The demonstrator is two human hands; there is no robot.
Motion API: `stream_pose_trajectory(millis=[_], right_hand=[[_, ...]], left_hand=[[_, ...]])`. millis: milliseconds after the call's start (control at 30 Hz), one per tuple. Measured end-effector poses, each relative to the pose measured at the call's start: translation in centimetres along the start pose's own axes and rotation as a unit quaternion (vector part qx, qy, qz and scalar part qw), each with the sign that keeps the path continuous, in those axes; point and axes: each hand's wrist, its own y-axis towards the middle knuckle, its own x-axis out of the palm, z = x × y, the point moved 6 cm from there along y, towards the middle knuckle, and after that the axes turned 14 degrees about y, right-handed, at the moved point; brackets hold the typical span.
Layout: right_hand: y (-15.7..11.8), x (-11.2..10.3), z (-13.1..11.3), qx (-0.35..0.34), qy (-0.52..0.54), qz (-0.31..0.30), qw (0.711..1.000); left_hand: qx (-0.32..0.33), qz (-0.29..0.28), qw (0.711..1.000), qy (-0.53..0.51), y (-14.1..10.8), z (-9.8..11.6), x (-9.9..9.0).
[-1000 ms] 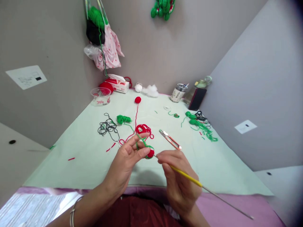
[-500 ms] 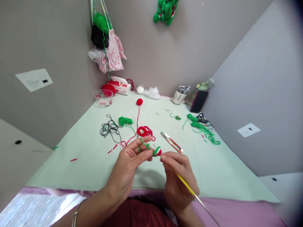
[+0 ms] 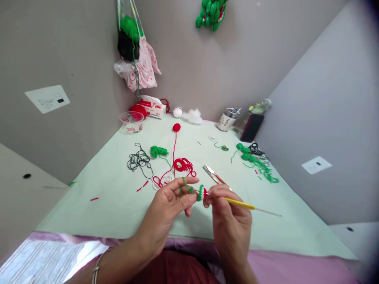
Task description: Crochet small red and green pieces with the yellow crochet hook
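Between my two hands is a small crocheted piece (image 3: 202, 193), green at its left edge, then white, with red at the right. My left hand (image 3: 171, 199) pinches its green edge between thumb and fingers, and green yarn (image 3: 186, 183) loops over the fingers. In my right hand (image 3: 232, 215) is a crochet hook with a yellow handle (image 3: 241, 203), pointing left, its thin shaft passing through or behind the piece. The hook's other metal end sticks out to the right. Right fingertips touch the red side.
Orange-handled thread snips (image 3: 216, 176) lie just beyond my hands. Around them are red yarn coils (image 3: 183, 165), a green yarn bundle (image 3: 158, 151) and tangled black cord (image 3: 139, 161). A phone (image 3: 252, 128), a pen can (image 3: 227, 119) and a plastic tub (image 3: 132, 123) stand farther back.
My right hand has turned, so the hook now lies nearly level instead of slanting down to the right. The crocheted piece has shifted slightly right and stands more upright. The view has shifted slightly.
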Motion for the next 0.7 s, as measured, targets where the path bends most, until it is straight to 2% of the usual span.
stream_pose_trajectory(millis=[400, 700], right_hand=[[0.03, 0.09, -0.07, 0.02, 0.029, -0.001, 0.999], [0.15, 0.33, 0.02, 0.024, 0.023, -0.015, 0.999]], left_hand=[[0.006, -0.002, 0.999, 0.031, -0.01, -0.18, -0.18], [-0.004, -0.026, 0.999, 0.03, 0.06, -0.49, 0.19]])
